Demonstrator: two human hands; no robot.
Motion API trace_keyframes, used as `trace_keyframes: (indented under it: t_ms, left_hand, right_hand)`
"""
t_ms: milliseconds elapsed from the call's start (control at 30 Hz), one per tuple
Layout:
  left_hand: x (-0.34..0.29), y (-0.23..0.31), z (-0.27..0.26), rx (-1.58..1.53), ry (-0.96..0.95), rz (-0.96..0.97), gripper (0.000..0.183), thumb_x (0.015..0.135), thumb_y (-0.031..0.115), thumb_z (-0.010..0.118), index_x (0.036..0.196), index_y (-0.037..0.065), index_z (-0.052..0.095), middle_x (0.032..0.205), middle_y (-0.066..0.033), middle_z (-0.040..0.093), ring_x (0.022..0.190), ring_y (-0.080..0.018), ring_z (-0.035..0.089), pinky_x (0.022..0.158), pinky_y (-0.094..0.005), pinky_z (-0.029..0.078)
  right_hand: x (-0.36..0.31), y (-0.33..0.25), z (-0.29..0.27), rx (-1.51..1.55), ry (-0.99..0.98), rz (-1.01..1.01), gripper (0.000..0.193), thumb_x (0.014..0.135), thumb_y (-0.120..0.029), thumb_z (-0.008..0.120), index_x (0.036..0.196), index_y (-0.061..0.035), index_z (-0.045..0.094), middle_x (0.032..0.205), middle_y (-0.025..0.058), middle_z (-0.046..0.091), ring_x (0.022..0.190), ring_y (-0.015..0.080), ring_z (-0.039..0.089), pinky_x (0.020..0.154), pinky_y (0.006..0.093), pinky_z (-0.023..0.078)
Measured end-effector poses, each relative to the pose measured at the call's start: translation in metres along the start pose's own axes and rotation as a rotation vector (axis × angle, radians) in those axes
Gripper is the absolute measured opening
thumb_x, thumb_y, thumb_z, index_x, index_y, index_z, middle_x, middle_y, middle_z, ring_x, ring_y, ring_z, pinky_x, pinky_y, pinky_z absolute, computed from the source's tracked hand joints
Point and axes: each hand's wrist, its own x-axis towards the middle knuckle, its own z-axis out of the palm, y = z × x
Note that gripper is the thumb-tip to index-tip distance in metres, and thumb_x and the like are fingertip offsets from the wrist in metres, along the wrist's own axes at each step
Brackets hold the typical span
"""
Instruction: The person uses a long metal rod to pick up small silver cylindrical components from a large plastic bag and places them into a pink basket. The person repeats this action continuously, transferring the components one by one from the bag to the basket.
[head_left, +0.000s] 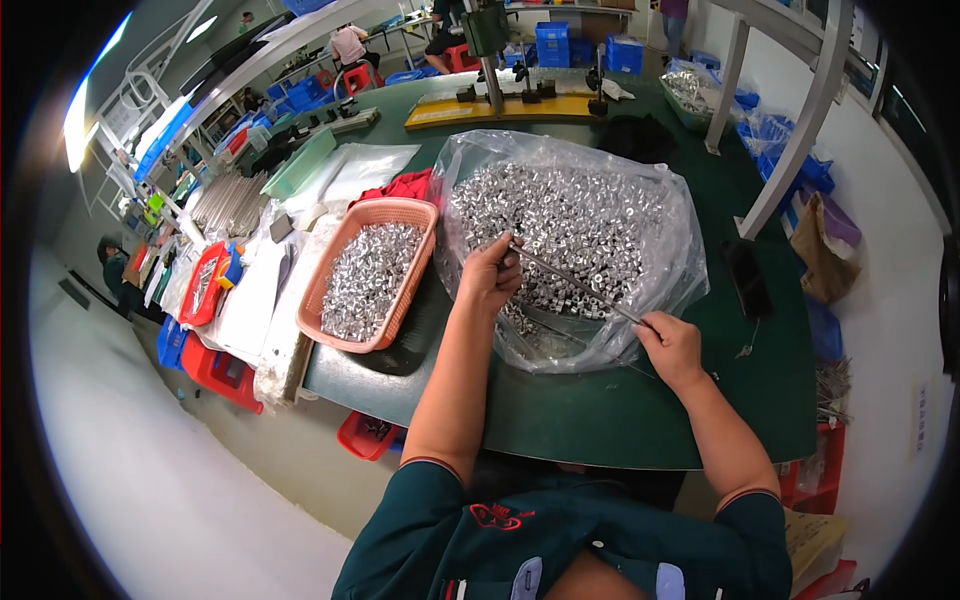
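A thin metal rod (575, 275) slants across the front of a clear plastic bag, held between my two hands. My left hand (491, 273) is closed around its upper left end, with the fingertips pinched together. At the lower right end, my right hand (670, 347) grips it in a closed hold. Beneath the rod, the open plastic bag (672, 190) is spread on the green table and full of small shiny metal ring-shaped parts (560, 220). Left of my left forearm stands a pink plastic basket (424, 222) with many similar small metal parts (370, 280).
A dark phone (745, 280) lies right of the bag, near a grey metal post (795, 130). Behind stands a yellow-based fixture (500, 110). Papers, a green tray (303, 165) and a red tray (203, 285) crowd the left side. Other people sit farther back.
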Motion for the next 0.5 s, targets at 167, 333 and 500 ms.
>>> trace_keyframes:
  t_ms: [167,333,500]
  left_hand:
    - [-0.002,-0.01,0.014,-0.095,-0.059,0.007,0.03,0.096,0.032,0.047,0.096,0.003,0.055,0.06,0.0017,0.042,0.042,-0.0061,0.026,0.04,-0.0227,0.021]
    - [-0.009,-0.014,0.028,0.157,-0.059,0.016,0.048,0.098,0.045,0.036,0.105,0.003,0.056,0.061,-0.0001,0.043,0.042,-0.0071,0.025,0.04,-0.022,0.02]
    - [-0.009,-0.013,0.034,0.217,0.049,-0.142,0.055,0.095,0.053,0.035,0.107,0.003,0.056,0.068,-0.003,0.048,0.047,-0.008,0.031,0.04,-0.0205,0.022]
  right_hand:
    - [-0.002,0.002,0.001,0.012,0.013,0.035,0.013,0.077,-0.016,0.068,0.079,-0.0058,0.061,0.066,0.0123,0.06,0.059,0.0307,0.06,0.052,0.0363,0.045]
    - [-0.001,0.004,0.002,0.032,0.02,0.076,0.012,0.078,-0.012,0.068,0.081,-0.0017,0.063,0.066,0.0119,0.06,0.055,0.0208,0.057,0.052,0.0295,0.043]
    - [0.0,0.009,0.004,0.032,0.021,0.109,0.014,0.077,-0.018,0.068,0.08,-0.0051,0.063,0.068,0.0129,0.061,0.059,0.0303,0.06,0.053,0.0358,0.045]
